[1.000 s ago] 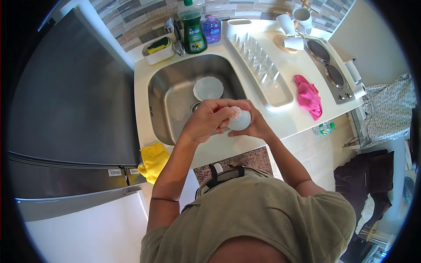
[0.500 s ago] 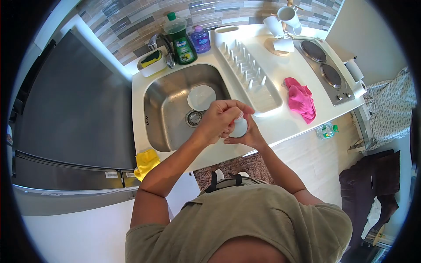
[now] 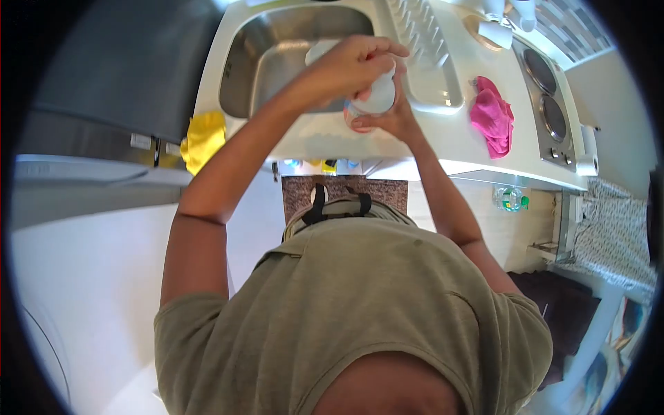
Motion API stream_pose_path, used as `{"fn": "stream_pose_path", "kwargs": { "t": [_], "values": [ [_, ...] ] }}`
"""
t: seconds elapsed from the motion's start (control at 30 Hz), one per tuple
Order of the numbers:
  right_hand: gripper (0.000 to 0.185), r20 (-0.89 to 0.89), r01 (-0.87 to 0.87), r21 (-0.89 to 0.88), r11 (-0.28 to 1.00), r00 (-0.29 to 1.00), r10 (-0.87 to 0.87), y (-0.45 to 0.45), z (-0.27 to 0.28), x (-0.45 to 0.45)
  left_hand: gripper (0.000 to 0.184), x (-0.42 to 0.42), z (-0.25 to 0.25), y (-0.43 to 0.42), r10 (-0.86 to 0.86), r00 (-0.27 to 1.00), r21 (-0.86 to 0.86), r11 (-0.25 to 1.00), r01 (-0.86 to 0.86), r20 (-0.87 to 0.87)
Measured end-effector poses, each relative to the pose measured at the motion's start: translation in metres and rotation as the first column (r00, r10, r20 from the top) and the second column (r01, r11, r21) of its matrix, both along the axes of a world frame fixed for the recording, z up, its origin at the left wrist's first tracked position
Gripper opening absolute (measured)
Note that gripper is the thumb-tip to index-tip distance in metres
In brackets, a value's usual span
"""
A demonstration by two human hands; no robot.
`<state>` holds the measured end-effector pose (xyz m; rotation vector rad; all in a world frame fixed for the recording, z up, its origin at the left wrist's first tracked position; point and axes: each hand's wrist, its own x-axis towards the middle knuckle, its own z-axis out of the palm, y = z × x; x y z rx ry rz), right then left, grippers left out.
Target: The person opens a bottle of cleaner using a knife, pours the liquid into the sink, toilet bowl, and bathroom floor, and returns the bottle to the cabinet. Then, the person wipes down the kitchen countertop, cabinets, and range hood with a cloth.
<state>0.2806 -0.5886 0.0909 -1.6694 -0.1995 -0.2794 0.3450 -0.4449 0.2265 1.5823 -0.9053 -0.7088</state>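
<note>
My right hand (image 3: 395, 119) is wrapped round a white bottle (image 3: 380, 98) with a patch of reddish label, held tilted above the counter's front edge. My left hand (image 3: 358, 63) closes over the upper end of the bottle, thumb and fingers at its white top, with the index finger stretched out to the right. The left fingers partly cover that top. Behind my left wrist, a white dish (image 3: 319, 51) lies in the steel sink (image 3: 238, 76), mostly hidden by the hand.
A white drying rack (image 3: 443, 98) with pegs stands right of the sink. Further right are a pink cloth (image 3: 492, 119), a mug (image 3: 495, 34) and a hob (image 3: 552, 117). A yellow cloth (image 3: 205, 142) hangs at the left counter edge. On the floor lies a plastic bottle (image 3: 510, 199).
The view has tilted downward, so the sink and counter sit higher in the picture. More of the bottle's reddish label shows now. Both hands keep their hold on the bottle.
</note>
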Motion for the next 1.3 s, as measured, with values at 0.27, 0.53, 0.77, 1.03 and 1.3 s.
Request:
{"fn": "stream_pose_path", "kwargs": {
  "t": [0.27,0.53,0.77,1.03,1.3],
  "values": [
    [0.055,-0.030,-0.152,-0.077,0.985,0.988,0.150,-0.031,0.100,0.002,0.038,-0.013,-0.024,0.016,0.060,0.997,-0.176,0.982,-0.069,-0.055],
    [0.033,-0.294,-0.092,-0.422,0.902,0.955,-0.040,-0.034,0.122,0.003,0.047,-0.051,-0.077,0.023,0.425,0.893,-0.381,0.809,-0.448,-0.147],
    [0.040,-0.413,-0.281,0.055,0.958,0.868,0.278,-0.026,0.131,-0.011,0.089,-0.071,-0.095,-0.021,0.624,0.438,-0.081,0.627,-0.775,0.647],
    [0.046,-0.502,-0.285,0.302,0.910,0.764,0.406,-0.020,0.138,-0.017,0.081,-0.067,-0.101,-0.013,0.569,0.557,-0.037,0.719,-0.694,0.604],
    [0.028,-0.373,-0.162,0.354,0.921,0.879,0.298,-0.009,0.118,-0.029,0.089,-0.062,-0.098,-0.001,0.455,0.683,-0.071,0.857,-0.511,0.572]
  ]
}}
